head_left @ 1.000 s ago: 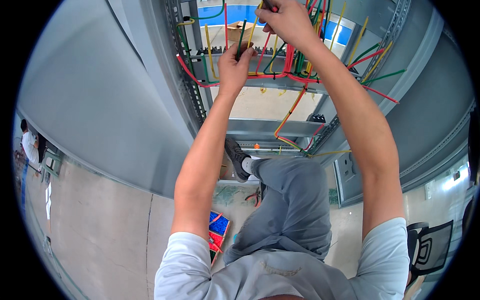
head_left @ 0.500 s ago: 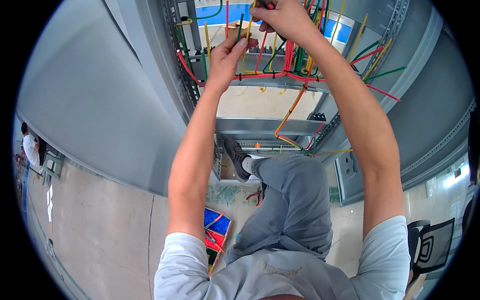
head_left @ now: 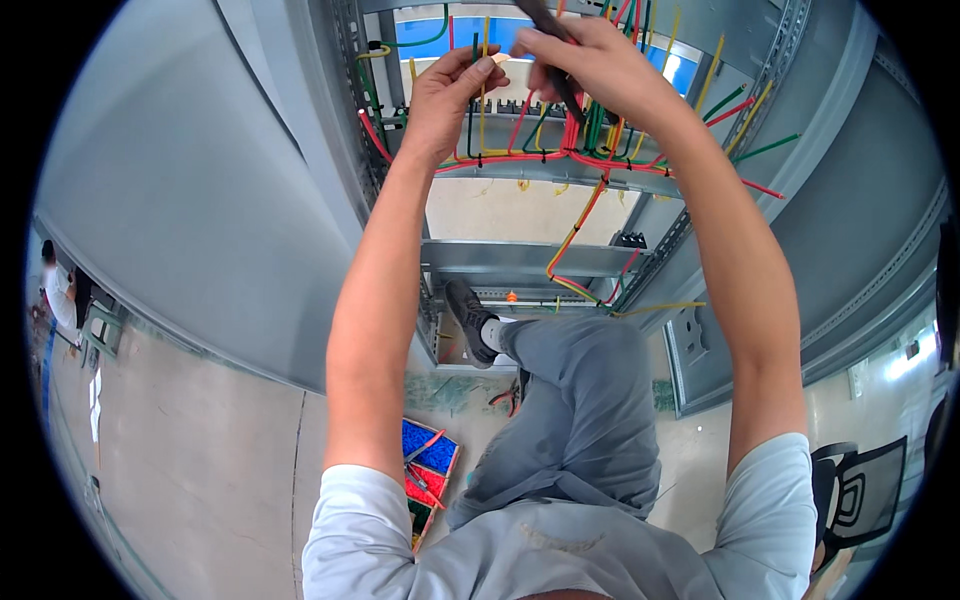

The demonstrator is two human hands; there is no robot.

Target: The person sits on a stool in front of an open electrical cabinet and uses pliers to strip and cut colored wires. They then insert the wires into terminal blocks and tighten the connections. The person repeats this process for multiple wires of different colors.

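My left hand (head_left: 448,100) is raised inside a metal cabinet frame, thumb and fingers pinched round an upright yellow wire (head_left: 484,122). A green wire (head_left: 476,46) stands right beside those fingers. To the right, my right hand (head_left: 600,68) grips a long dark hand tool (head_left: 566,92), somewhat blurred; its exact kind does not show. The tool slants across the palm, its upper end close to the top of the picture. Below both hands runs a tied bundle of red wires (head_left: 520,156), with loose red, green and yellow ends rising from it.
Grey cabinet panels (head_left: 200,200) flank me left and right. A parts box (head_left: 432,455) with blue and red small pieces and a tool lies on the floor by my leg. Red-handled pliers (head_left: 508,398) lie near my foot. A black chair (head_left: 858,490) stands at right; a person (head_left: 58,288) sits far left.
My right hand has moved slightly right and down, away from the left hand, and the dark tool shows more fully. My left hand has shifted a little left and up, beside the wires.
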